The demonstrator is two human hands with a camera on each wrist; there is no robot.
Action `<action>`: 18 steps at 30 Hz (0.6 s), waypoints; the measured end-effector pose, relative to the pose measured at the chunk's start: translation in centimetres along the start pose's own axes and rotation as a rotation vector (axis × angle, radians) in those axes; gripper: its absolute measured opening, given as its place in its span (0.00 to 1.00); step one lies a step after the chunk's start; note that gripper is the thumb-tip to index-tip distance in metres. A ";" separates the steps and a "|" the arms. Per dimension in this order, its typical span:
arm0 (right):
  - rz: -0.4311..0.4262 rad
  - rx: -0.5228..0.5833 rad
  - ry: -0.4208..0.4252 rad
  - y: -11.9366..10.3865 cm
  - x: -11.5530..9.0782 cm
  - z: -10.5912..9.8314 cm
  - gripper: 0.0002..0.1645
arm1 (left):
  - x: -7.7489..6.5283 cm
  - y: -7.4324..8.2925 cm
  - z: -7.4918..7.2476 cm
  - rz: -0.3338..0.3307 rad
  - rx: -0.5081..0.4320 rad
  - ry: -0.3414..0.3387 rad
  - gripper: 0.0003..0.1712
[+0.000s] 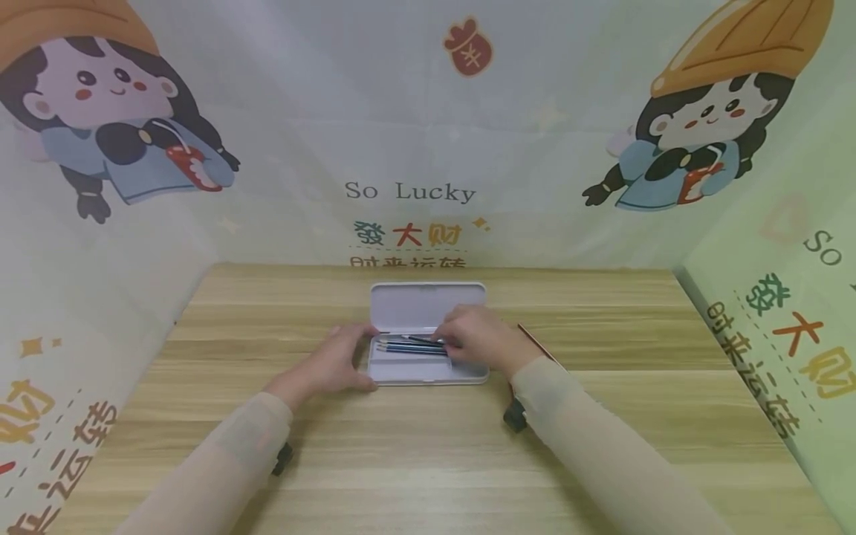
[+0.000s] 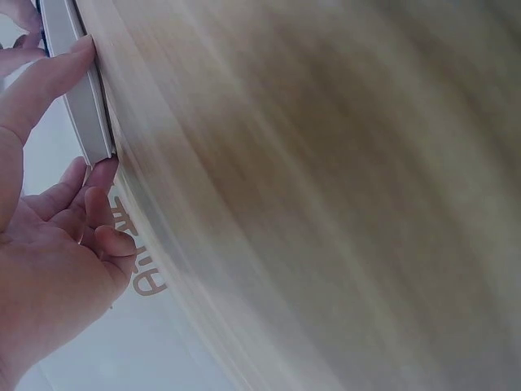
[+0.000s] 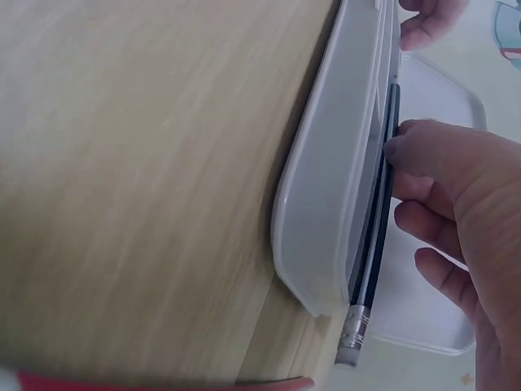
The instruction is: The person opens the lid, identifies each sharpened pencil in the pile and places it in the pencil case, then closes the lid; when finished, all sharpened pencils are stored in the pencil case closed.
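A white pencil case (image 1: pixel 411 371) lies on the table with its lid (image 1: pixel 404 306) raised at the back. Several dark pencils (image 1: pixel 404 347) lie side by side in its rear part. My left hand (image 1: pixel 334 362) holds the case's left end, thumb at the front corner and fingers toward the back. Over the right half of the case, my right hand (image 1: pixel 476 336) pinches a dark pencil between thumb and fingers. In the right wrist view this pencil (image 3: pixel 373 252) shows a silver ferrule and an eraser end jutting past the case's end.
A thin reddish-brown stick (image 1: pixel 540 345) lies on the wooden table (image 1: pixel 428 461) right of the case, partly under the right forearm. A red strip (image 3: pixel 163 383) crosses the bottom of the right wrist view. Printed cloth (image 1: pixel 287 148) walls the table's back and sides.
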State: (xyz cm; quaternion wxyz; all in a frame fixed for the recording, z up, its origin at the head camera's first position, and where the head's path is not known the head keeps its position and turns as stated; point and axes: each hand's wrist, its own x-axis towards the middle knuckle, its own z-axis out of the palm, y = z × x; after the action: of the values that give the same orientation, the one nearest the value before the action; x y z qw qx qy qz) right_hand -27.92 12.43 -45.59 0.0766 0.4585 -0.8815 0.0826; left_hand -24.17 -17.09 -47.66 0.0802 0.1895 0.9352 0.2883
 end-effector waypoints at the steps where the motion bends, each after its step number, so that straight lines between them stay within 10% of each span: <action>1: -0.006 -0.008 -0.002 0.0 0.1 0.1 0.13 | 0.0 0.0 0.0 -0.001 0.003 -0.003 0.54; 18: -0.015 0.013 -0.046 -1.1 1.4 0.6 0.10 | -0.2 0.1 0.0 -0.008 -0.012 -0.003 0.54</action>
State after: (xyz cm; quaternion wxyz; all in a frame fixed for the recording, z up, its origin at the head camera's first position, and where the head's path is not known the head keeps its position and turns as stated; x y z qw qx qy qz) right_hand -27.85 10.56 -45.78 0.0538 0.4672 -0.8792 0.0771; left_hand -23.98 -17.11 -47.56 0.0838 0.1858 0.9340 0.2935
